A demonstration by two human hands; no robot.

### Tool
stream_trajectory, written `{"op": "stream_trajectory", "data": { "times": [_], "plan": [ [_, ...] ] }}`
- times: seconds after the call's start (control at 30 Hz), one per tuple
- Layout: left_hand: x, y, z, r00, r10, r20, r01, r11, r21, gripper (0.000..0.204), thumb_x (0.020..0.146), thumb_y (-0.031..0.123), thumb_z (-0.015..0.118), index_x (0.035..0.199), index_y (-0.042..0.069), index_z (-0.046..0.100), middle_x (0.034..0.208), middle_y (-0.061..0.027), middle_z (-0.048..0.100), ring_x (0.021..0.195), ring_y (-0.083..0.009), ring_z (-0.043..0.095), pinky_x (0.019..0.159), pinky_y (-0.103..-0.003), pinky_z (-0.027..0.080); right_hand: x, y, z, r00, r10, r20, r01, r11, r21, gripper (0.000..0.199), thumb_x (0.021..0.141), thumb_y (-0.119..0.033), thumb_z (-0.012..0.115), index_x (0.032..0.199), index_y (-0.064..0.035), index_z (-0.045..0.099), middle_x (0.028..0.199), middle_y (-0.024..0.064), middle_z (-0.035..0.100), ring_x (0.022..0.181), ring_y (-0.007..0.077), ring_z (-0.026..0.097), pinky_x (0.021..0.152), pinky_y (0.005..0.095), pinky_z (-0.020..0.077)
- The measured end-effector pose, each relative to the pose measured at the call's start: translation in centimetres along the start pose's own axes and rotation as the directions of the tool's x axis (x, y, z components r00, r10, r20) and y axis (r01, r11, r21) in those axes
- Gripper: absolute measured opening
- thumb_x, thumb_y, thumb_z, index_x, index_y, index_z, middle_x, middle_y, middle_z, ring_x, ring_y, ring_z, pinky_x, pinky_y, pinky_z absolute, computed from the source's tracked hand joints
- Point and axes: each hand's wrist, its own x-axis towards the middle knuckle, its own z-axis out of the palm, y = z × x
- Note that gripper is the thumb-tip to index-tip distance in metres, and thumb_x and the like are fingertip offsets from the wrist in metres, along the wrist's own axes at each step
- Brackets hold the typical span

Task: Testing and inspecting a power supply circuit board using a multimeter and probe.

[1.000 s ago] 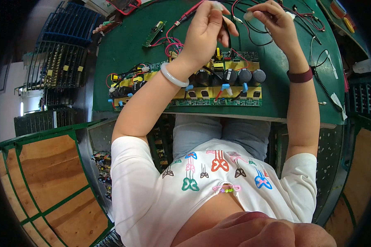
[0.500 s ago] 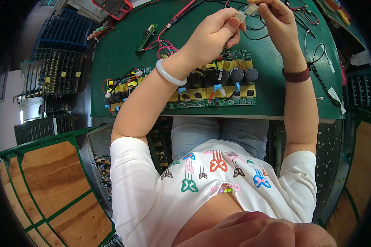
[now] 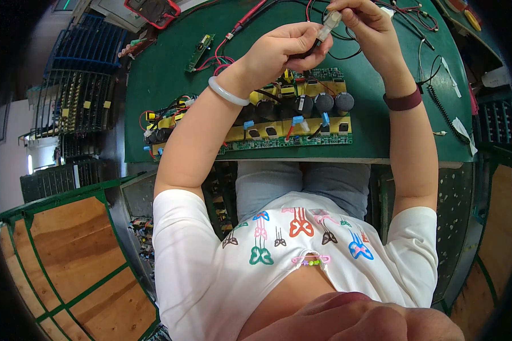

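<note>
Left hand [image 3: 294,45] is gripping the lower clear connector [image 3: 324,32]; right hand [image 3: 363,21] is pinching the upper clear connector [image 3: 334,17], both meeting end-to-end, slanting up rightward.

Labels in view, no wording legible

Yellow tags [image 3: 87,104] stand on the dark rack [image 3: 77,94] at the left of the frame, too small to read; a pale label [image 3: 301,104] shows on a black cylinder [image 3: 306,108] of the circuit board [image 3: 337,140] in the upper middle, its marking blurred; pale specks along the board's green lower edge may be print or parts, too small to tell; the face of the multimeter [image 3: 155,10], upper left, is likewise unreadable.
</note>
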Motion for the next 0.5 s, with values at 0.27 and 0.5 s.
{"op": "stream_trajectory", "data": {
  "times": [0.27, 0.5],
  "plan": [
    [-0.27, -0.11, -0.35, 0.998, -0.047, -0.048, 0.044, 0.997, -0.064, 0.034, 0.11, 0.036, 0.037, 0.098, 0.007, 0.051, 0.06, 0.0075, 0.031, 0.054, -0.0047, 0.024, 0.055, -0.023, 0.02, -0.12, -0.11, -0.24, 1.0, -0.013, 0.006, 0.014, 0.993, -0.116, 0.013, 0.097, -0.011, 0.067, 0.103, 0.0, 0.068, 0.096, 0.0042, 0.068, 0.089, 0.0128, 0.064, 0.08, 0.0272, 0.0518],
    [-0.41, -0.44, -1.06, 0.998, -0.059, -0.017, 0.057, 0.994, -0.088, 0.033, 0.11, 0.034, 0.035, 0.094, 0.008, 0.048, 0.061, 0.0062, 0.031, 0.055, -0.0053, 0.023, 0.056, -0.023, 0.021, -0.18, 0.11, -0.32, 1.0, 0.027, -0.002, -0.027, 0.988, -0.15, 0.012, 0.096, -0.008, 0.068, 0.102, 0.0016, 0.068, 0.097, 0.0056, 0.07, 0.09, 0.0134, 0.065, 0.081, 0.0276, 0.0531]
  ]
}}
